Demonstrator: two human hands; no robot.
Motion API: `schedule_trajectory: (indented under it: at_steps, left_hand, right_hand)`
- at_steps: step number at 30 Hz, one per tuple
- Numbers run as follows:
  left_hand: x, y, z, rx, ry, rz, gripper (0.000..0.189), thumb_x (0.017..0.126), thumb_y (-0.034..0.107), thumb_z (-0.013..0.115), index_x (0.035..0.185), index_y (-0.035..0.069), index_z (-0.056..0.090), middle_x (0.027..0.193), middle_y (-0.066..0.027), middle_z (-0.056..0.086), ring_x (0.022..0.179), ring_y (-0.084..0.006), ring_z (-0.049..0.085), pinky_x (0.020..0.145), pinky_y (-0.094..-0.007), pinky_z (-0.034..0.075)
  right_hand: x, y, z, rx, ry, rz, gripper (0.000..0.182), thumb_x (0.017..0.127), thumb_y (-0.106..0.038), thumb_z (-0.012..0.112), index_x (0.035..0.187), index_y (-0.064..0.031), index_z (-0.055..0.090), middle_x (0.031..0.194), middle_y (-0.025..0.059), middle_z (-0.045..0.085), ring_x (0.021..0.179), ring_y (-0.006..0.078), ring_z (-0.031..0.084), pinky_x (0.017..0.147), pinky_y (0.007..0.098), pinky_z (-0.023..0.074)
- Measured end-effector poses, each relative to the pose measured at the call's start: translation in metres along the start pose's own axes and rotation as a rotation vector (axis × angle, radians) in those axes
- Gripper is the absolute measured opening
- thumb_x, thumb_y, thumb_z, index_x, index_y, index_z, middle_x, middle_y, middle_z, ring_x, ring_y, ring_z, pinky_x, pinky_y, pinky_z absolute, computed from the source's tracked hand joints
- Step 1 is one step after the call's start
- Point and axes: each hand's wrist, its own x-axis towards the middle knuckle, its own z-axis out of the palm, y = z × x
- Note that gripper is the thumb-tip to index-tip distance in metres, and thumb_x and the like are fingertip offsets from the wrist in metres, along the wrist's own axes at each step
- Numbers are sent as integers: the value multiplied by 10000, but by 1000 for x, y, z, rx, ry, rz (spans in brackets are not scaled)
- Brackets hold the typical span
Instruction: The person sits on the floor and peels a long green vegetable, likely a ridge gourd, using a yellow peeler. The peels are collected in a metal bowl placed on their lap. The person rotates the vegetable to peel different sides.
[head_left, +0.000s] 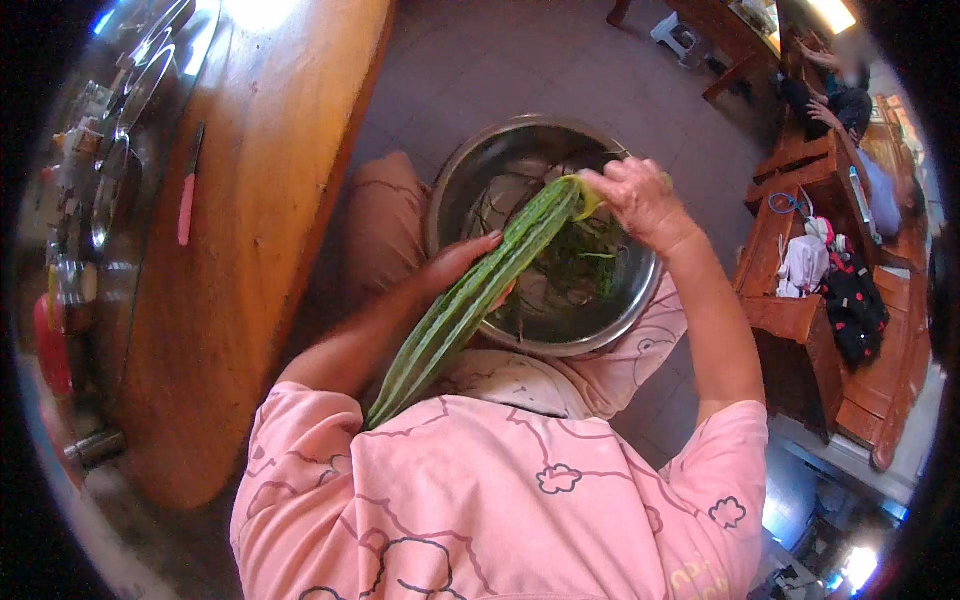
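Observation:
A long ridged green gourd, likely a luffa, lies slantwise over my lap, its lower end near my chest. My left hand is closed around its middle, with the thumb on top and the fingers mostly hidden beneath. At the gourd's far end, my right hand pinches a yellow-green piece; whether that piece is still joined to the gourd is unclear. Below both hands a round metal basin rests between my legs, with green peelings and dark thin strands inside.
On the left stands a wooden table bearing a pink-handled knife. Wooden benches at the right hold a white bag and a dark patterned cloth item. People sit at the upper right, near a white plastic stool.

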Motion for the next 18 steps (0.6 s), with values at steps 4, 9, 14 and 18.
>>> schedule_trajectory:
  at_steps: [4,9,14,18]
  left_hand:
    - [-12,-1,-1,-73,-26,10,526,959,516,463,1113,38,617,904,-183,671,671,-288,656,600,-399,558]
    - [-16,12,19,-20,150,45,497,993,468,416,1035,23,633,806,-144,675,608,-234,660,546,-340,560]
    - [-12,16,27,-61,100,36,460,996,450,424,1054,37,620,813,-133,679,618,-234,664,534,-341,554]
    - [-8,5,-5,144,-66,92,517,993,475,390,1104,7,579,839,-174,653,586,-300,630,508,-399,520]
  right_hand:
    - [-2,6,-2,139,149,6,502,748,-124,701,1239,-150,598,824,69,550,810,280,561,737,415,438]
    - [19,-86,-38,379,98,-333,301,834,-165,595,1134,-151,615,802,47,569,796,241,600,693,382,469]
    - [21,-99,-27,388,108,-340,360,814,-181,611,1173,-155,610,839,42,578,807,246,596,722,386,468]
    - [25,-41,-2,261,51,-233,410,793,-170,653,1200,-189,605,872,47,587,851,258,593,757,395,459]
